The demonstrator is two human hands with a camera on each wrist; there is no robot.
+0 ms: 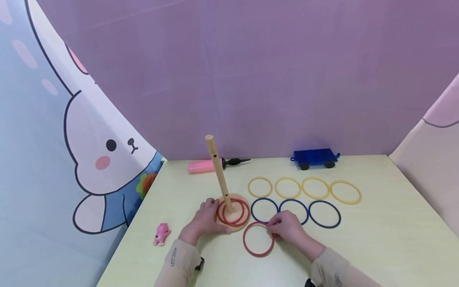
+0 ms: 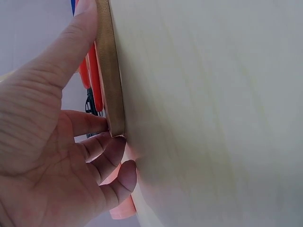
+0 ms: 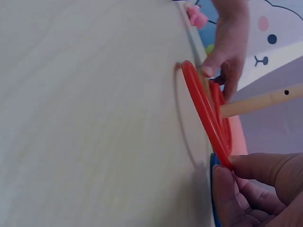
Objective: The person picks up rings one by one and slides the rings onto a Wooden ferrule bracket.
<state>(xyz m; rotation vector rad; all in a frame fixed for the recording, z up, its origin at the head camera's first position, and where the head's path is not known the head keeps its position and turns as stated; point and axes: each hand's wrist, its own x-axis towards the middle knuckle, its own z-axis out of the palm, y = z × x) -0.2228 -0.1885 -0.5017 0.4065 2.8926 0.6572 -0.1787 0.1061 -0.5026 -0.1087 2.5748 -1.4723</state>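
A wooden peg (image 1: 219,172) leans on a round wooden base (image 1: 234,227) with two red rings (image 1: 233,212) around it. My left hand (image 1: 205,219) grips the base's left edge (image 2: 111,71), thumb on the rim. My right hand (image 1: 285,226) pinches the far edge of a loose red ring (image 1: 258,239) lying on the table; in the right wrist view that red ring (image 3: 203,111) is lifted at my fingertips (image 3: 246,165). Three blue rings (image 1: 324,214) and several yellow rings (image 1: 315,188) lie in rows to the right of the peg.
A pink tube with a black tip (image 1: 206,165) and a blue toy wagon (image 1: 314,158) lie at the table's far edge. A small pink bear figure (image 1: 161,233) sits near the left edge. Purple and cartoon-rabbit panels wall in the table (image 1: 376,239).
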